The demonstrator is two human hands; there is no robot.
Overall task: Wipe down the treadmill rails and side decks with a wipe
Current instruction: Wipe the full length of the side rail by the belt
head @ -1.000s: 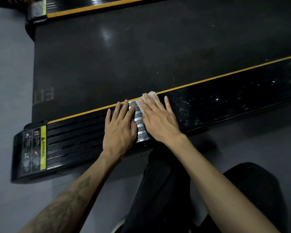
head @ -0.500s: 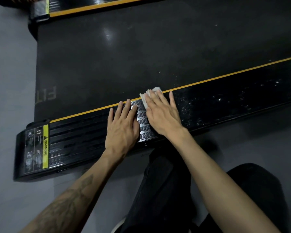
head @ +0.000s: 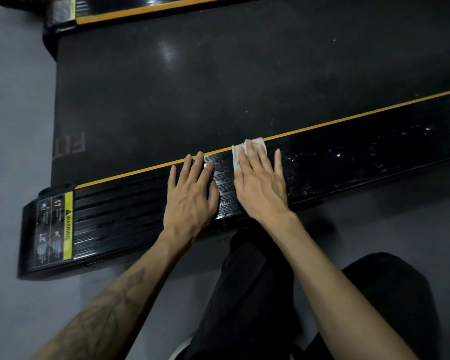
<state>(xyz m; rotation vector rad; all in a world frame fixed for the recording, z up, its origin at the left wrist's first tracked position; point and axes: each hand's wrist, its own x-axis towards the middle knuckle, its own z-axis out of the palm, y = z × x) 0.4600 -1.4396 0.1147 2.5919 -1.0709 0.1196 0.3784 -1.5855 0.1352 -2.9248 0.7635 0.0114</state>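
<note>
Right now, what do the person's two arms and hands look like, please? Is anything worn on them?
Both forearms are bare, with no sleeves in view. The left forearm carries a dark tattoo running along it. The right forearm shows no marking. The left hand and right hand wear no gloves, and no rings, watch or bracelet show. Nails on the fingers look short. Black trousers cover the legs below.

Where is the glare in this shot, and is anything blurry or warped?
Head view: a soft glare patch sits on the belt; the near side deck glints with bright specks, and its ribs shine between the left hand and right hand. Wide-angle lens bows the deck; edges look soft.
</note>
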